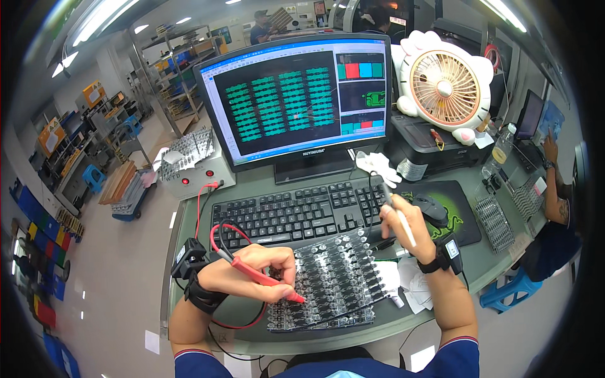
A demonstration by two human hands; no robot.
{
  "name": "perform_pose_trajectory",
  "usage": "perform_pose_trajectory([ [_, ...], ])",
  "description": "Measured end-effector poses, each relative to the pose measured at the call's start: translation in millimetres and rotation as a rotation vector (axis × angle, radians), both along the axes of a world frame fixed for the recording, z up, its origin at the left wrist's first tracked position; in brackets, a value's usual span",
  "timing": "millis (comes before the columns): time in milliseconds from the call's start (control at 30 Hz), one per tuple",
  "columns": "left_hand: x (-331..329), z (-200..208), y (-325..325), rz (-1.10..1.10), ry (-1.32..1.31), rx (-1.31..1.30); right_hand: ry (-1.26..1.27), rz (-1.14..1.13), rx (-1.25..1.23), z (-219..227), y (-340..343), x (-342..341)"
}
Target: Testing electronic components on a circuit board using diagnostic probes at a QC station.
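A panel of small dark circuit boards [334,274] lies in front of me, stacked on another like it. My left hand [242,280] is closed around a red test probe [258,274], whose tip points down at the panel's left part and seems to touch it. Held up to the right of the panel, my right hand [413,234] is closed on a slim white pen-like tool [406,230]. Near its fingers a dark grey shaft with a black cable [373,179] rises; whether it is part of the same tool I cannot tell.
A keyboard [277,217] and monitor [296,101] stand behind the panel. At right are a mouse [430,209], white gloves [378,167], a printer [435,145] and a fan [444,88]. A power box [198,176] sits left. Another person's arm [554,183] is far right.
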State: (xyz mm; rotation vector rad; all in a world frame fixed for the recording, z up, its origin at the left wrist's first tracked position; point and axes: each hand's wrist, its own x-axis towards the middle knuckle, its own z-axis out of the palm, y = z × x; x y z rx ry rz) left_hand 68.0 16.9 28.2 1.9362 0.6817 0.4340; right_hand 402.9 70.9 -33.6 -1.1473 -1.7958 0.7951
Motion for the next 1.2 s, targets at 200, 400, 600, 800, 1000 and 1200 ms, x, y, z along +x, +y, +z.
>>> perform_pose_trajectory([
  [200,2,3,-2,0.014,-0.015,-0.021,0.616,0.171,-0.216,14,-9,10],
  [400,0,6,1,0.004,0.029,-0.02,0.497,0.21,-0.082,42,-3,-4],
  [600,0,4,0,0.019,0.026,-0.003,0.098,0.392,-0.142,67,22,-41],
  [800,-9,4,-2,0.203,-0.382,-0.123,-0.145,0.457,-0.195,77,33,-66],
  [1000,-16,2,10,0.24,-0.717,-0.165,0.062,0.498,-0.212,64,39,-57],
  [1200,4,0,5,0.22,-1.022,-0.282,0.422,0.704,-0.234,59,32,-64],
])
